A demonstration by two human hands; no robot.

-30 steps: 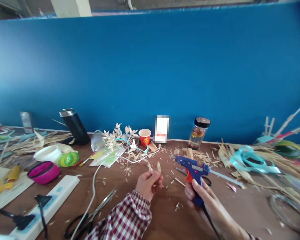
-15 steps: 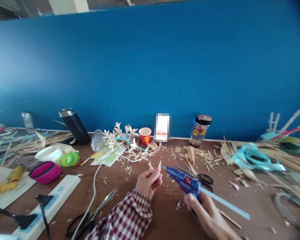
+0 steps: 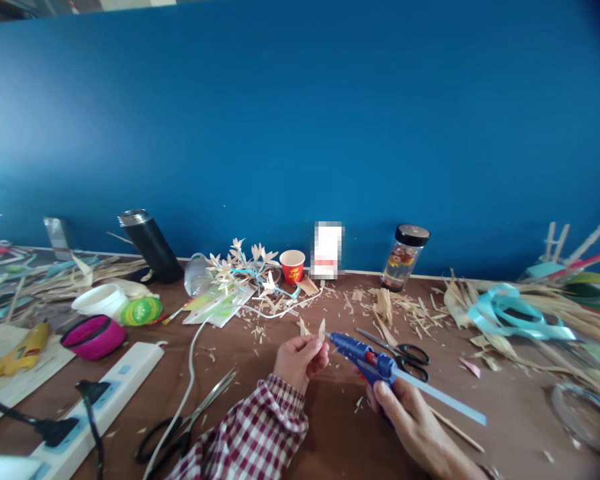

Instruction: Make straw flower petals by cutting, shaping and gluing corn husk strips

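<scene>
Between thumb and fingertips, my left hand (image 3: 300,360) pinches small pale pointed husk pieces (image 3: 322,329), whose tips stick up above the fingers. My right hand (image 3: 410,413) grips a blue hot glue gun (image 3: 353,348) by its handle. Its nozzle points left, right beside the husk pieces; whether it touches them I cannot tell. A long translucent glue stick (image 3: 440,395) juts out of the gun's rear. Beyond the gun lie black-handled scissors (image 3: 413,355), partly hidden by it. A thin wooden stick (image 3: 457,430) lies by my right wrist.
Left of my sleeve are another pair of scissors (image 3: 193,417), a white cable (image 3: 190,370) and a power strip (image 3: 100,407). At the back stand husk flowers (image 3: 245,267), a red paper cup (image 3: 293,268), a lidded jar (image 3: 405,259) and a black flask (image 3: 153,247). Blue ribbon (image 3: 515,317) lies right.
The glue gun has come slightly left, its nozzle closer to the husk pieces. My left hand keeps its pinch. The camera view has shifted a little.
</scene>
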